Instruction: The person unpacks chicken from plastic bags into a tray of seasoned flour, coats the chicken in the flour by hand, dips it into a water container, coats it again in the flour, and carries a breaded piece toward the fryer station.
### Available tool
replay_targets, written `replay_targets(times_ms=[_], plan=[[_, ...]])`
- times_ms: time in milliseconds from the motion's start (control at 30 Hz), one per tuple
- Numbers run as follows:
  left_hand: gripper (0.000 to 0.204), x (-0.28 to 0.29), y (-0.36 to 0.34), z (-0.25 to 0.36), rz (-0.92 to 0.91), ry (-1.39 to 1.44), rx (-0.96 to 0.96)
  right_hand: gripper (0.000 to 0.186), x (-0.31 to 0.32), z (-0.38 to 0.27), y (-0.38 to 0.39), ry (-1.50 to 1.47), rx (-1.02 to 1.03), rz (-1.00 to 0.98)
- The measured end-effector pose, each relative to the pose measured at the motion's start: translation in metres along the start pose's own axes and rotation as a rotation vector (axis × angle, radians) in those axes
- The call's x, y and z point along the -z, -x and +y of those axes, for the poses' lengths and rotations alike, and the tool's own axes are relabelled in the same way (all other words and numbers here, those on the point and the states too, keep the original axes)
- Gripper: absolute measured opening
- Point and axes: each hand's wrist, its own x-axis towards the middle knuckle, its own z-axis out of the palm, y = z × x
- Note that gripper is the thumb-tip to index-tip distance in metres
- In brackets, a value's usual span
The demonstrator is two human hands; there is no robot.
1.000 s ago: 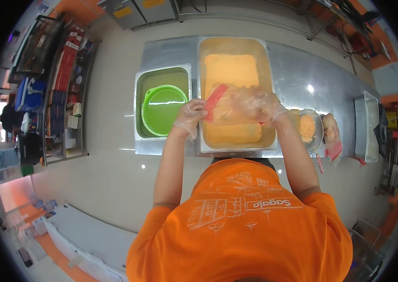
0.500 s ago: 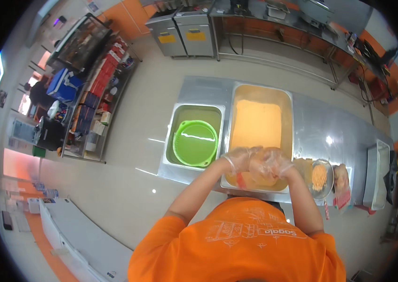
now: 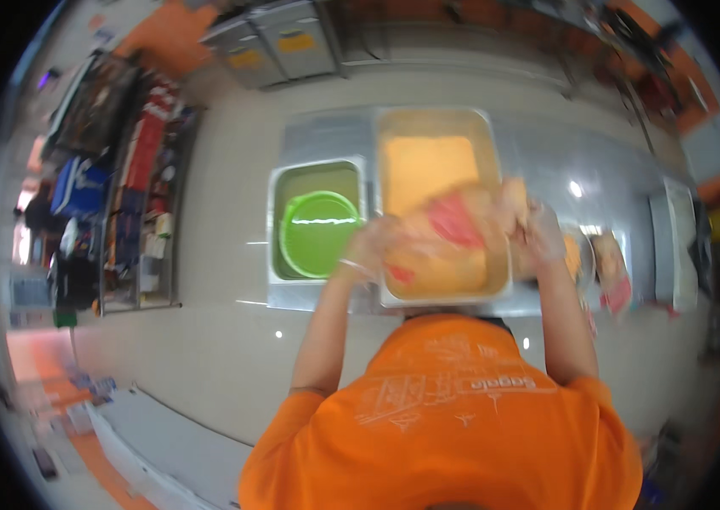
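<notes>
A clear plastic bag with red markings (image 3: 453, 221) is between my gloved hands, above the large metal pan (image 3: 390, 123) of orange powder (image 3: 428, 161). My left hand (image 3: 373, 246) grips the bag's left end at the pan's left side. My right hand (image 3: 534, 229) holds its other end raised by the pan's right edge, fingers closed. Motion blurs both hands and the bag. A green basket (image 3: 317, 246) sits in liquid in the smaller left pan (image 3: 277, 195). Right of the large pan are a bowl with orange flakes (image 3: 572, 255) and another red-marked bag (image 3: 613, 268).
The steel table (image 3: 589, 170) carries a white tray (image 3: 670, 229) at its right end. A shelving rack (image 3: 139, 170) with boxes stands left, steel units (image 3: 292, 42) beyond the table, and a long white low unit (image 3: 164, 442) at lower left. A dark figure (image 3: 37, 204) is far left.
My hands were bunched together over the pan half a second ago; now they are apart, with the bag stretched between them and my right hand farther right. The whole view has also shifted.
</notes>
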Motion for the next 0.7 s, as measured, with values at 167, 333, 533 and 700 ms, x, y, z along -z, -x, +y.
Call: replay_targets(times_ms=[167,333,533,700], plan=[[0.035,0.031,-0.021,0.004,0.214,0.266,0.343,0.028,0.020,0.033,-0.024,-0.242,-0.170,0.368],[0.038,-0.006,-0.042,0.011,0.429,0.840,0.510,0.010,0.000,0.075,0.005,0.205,-0.447,0.040],[0.034,-0.042,-0.155,0.107,0.241,0.647,0.373,0.018,-0.039,0.112,0.008,0.596,-0.350,-0.264],[0.026,-0.108,-0.256,0.149,0.096,0.496,0.311,0.027,0.012,0.053,0.041,0.709,0.047,-0.019]])
